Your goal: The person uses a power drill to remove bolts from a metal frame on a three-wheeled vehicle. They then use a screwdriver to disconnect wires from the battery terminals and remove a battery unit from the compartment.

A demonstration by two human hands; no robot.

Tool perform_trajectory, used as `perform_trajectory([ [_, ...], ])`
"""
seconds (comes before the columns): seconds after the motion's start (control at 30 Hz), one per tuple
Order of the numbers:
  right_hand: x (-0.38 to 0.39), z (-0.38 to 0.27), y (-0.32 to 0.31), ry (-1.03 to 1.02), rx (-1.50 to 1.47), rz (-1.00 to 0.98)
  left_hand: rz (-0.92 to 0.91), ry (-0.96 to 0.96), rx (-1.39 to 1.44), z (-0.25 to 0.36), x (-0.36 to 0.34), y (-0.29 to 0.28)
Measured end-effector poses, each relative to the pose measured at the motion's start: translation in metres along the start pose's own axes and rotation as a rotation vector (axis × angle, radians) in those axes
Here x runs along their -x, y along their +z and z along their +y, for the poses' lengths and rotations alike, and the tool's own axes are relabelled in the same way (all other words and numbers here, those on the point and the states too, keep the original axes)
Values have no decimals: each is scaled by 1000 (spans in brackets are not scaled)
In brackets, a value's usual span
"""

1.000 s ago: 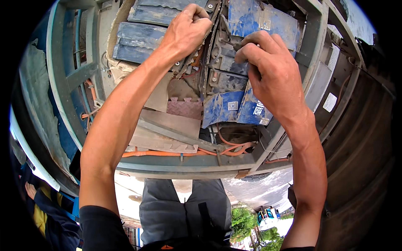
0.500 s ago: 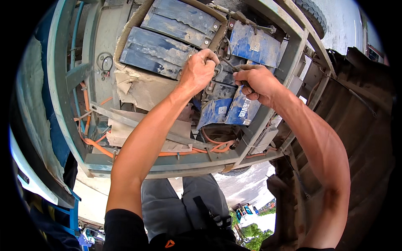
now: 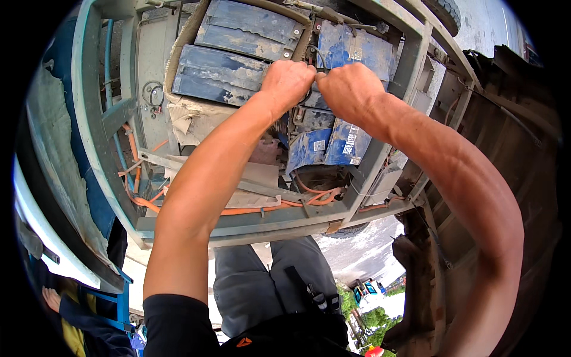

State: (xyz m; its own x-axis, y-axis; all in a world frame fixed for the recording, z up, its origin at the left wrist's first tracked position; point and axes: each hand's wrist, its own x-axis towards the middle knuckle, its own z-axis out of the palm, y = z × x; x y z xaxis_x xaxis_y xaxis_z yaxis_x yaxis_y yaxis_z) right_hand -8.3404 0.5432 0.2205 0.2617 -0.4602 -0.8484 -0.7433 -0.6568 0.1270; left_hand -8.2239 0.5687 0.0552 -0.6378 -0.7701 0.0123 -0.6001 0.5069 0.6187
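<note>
My left hand (image 3: 289,82) is closed above the right end of a dusty dark battery (image 3: 221,72). Almost touching it, my right hand (image 3: 351,90) is closed too, with its back turned up. What the fingers of either hand grip is hidden behind the knuckles. A thin black cable (image 3: 320,56) curves up just beyond the gap between the hands. Blue-covered batteries, one far (image 3: 357,49) and one near (image 3: 307,149), lie around my right hand. Another dark battery (image 3: 248,27) sits at the back, inside a torn cardboard surround (image 3: 178,56).
A grey metal frame (image 3: 279,229) encloses the batteries. Orange cables (image 3: 250,210) run along its near side, beneath a loose metal strip (image 3: 238,181). Brown ribbed metal (image 3: 476,238) stands at the right. Another person's hand (image 3: 52,299) shows at lower left.
My hands have come together over the cable area, the right one moving left and turning palm down. The dark thin rod seen at my right fingers is now hidden. The view has shifted slightly.
</note>
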Motion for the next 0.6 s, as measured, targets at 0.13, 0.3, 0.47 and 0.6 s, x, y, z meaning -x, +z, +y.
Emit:
perform_trajectory([
  [0.13,10,-6,15,151,-224,163,-47,189,-171,-10,0,2],
  [0.3,19,-6,86,76,-535,1185,-31,122,-60,-16,-4,3],
  [0.47,24,-13,101,68,-830,1198,-30,57,-99,-15,2,9],
  [0.6,6,-9,105,138,-947,1404,-124,48,-134,-8,-8,9],
])
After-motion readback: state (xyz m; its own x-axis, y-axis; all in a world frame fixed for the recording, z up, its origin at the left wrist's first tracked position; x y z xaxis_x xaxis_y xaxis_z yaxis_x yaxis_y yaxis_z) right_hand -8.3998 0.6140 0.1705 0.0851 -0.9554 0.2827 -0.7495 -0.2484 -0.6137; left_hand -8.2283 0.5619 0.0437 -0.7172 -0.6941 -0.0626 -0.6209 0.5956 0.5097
